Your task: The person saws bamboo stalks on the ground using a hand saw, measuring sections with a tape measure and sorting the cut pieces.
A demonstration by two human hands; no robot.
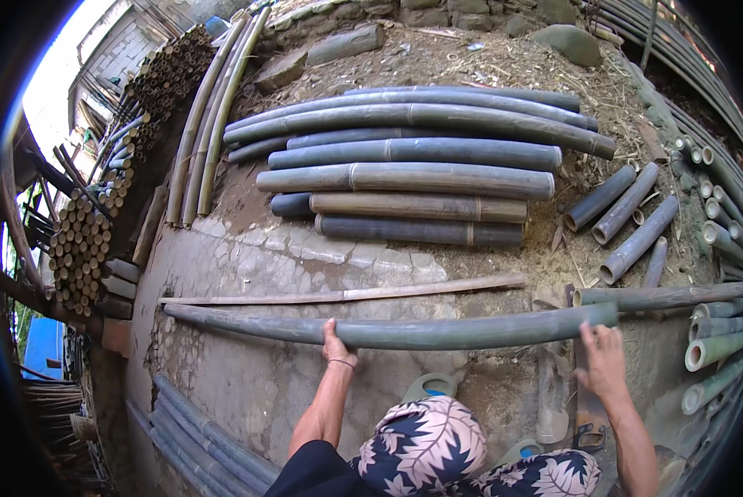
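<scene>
Fingers of the left hand (339,341) curl round a green bamboo pole (454,333) mid-frame; the right hand (604,364), fingers partly bent, touches its right end, grip unclear; bare concrete (251,373) lies below, left of centre.

A bamboo pole (462,333) is held crosswise before the person (421,439), left hand (336,346) left of its middle, right hand (606,360) at its right end. Beyond lies a slat (429,289); behind that, a row of bamboo lengths (413,178), with cut pieces (626,203) to its right.
</scene>
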